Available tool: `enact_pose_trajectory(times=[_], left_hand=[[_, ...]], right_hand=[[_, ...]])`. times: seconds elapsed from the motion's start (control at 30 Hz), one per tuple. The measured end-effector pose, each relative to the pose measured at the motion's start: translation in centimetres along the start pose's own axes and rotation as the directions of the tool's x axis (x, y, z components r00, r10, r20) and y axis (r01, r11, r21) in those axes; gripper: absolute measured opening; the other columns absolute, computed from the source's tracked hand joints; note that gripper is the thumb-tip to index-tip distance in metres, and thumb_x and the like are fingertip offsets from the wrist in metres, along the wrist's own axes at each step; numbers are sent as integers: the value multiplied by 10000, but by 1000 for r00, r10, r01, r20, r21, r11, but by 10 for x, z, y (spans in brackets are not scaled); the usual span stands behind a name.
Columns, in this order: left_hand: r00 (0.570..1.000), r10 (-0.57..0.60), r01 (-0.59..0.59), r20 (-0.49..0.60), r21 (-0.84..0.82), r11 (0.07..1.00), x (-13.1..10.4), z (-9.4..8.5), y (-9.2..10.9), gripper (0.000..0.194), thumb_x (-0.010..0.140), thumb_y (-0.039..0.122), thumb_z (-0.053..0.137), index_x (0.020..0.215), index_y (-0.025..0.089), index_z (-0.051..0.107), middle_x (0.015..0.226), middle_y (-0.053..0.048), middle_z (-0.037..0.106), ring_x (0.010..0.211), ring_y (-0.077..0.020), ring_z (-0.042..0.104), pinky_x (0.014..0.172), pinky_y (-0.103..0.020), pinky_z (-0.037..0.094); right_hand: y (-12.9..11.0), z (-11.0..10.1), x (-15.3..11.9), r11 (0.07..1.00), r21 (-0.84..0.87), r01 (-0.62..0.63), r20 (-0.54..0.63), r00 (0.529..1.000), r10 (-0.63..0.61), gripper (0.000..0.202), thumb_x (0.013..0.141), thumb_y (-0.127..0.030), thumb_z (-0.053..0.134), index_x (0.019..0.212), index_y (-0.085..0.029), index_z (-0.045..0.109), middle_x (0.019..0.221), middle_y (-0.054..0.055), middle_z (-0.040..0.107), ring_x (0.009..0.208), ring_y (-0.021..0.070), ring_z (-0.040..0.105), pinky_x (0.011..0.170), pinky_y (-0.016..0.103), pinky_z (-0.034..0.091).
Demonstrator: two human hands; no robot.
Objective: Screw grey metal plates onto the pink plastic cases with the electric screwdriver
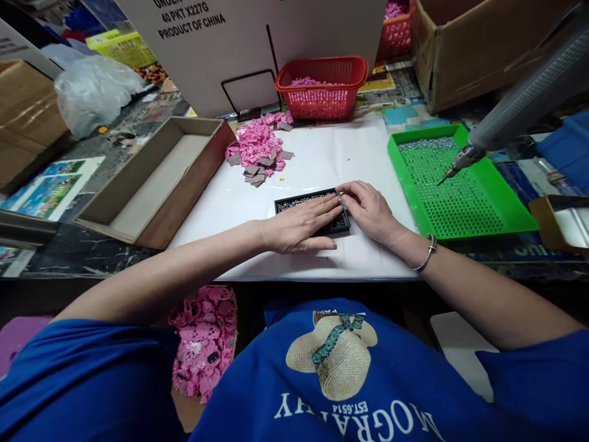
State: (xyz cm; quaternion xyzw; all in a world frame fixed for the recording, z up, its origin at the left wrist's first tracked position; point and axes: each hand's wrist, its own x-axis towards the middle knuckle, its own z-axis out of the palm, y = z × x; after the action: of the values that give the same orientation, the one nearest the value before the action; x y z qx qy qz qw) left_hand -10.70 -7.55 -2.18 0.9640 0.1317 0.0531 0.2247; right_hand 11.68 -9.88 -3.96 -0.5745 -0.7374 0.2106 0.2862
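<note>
A small black tray [294, 202] of tiny metal parts lies on the white work surface [322, 159] in front of me. My left hand [301, 226] rests flat across the tray, fingers stretched toward the right. My right hand [368, 210] lies on the tray's right end with its fingers curled down, touching the fingertips of the left hand. A bracelet circles my right wrist. Whether either hand pinches a part is hidden.
A pile of pink and grey pieces [260, 147] lies behind the tray. A red basket [322, 86] stands at the back. A green perforated tray [455, 184] with screws sits right, a hanging electric screwdriver [464, 156] over it. An open cardboard box [156, 178] sits left.
</note>
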Motion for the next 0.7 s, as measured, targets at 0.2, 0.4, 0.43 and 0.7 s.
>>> enact_pose_trajectory(times=[0.2,0.4,0.43,0.7], left_hand=[[998,65,-66,23,30,997,-11,-6,6,806,1026,627,248,1506,-6,378,1578,-283,347,1543,-333,233,1272,-520,197],[997,54,-55,-58,-13,998,-3,-1,10,776,1027,618,245,1493,19,408,1574,-281,357,1517,-337,297,1235,-532,297],[996,59,-59,-72,-10,998,-1,-1,11,781,1026,619,242,1476,9,429,1555,-290,381,1497,-342,335,1224,-530,319],[989,116,-112,-91,48,993,-6,-4,12,703,1041,569,266,1438,41,508,1461,-252,523,1466,-325,394,1218,-516,344]], right_hand=[[-1,1,0,1000,21,2,-11,1000,-2,238,901,-244,463,1026,-213,664,1116,106,712,1084,283,622,997,490,468],[0,1,0,999,30,13,-25,1000,-12,228,898,-246,473,1016,-225,667,1113,92,718,1078,281,621,1000,488,470],[1,1,0,999,36,17,-22,1000,-16,224,902,-249,475,1019,-228,665,1114,88,718,1078,277,621,1001,483,472],[0,0,0,1000,6,18,-9,1000,-18,240,908,-247,464,1037,-218,664,1103,99,711,1069,272,621,997,469,473]])
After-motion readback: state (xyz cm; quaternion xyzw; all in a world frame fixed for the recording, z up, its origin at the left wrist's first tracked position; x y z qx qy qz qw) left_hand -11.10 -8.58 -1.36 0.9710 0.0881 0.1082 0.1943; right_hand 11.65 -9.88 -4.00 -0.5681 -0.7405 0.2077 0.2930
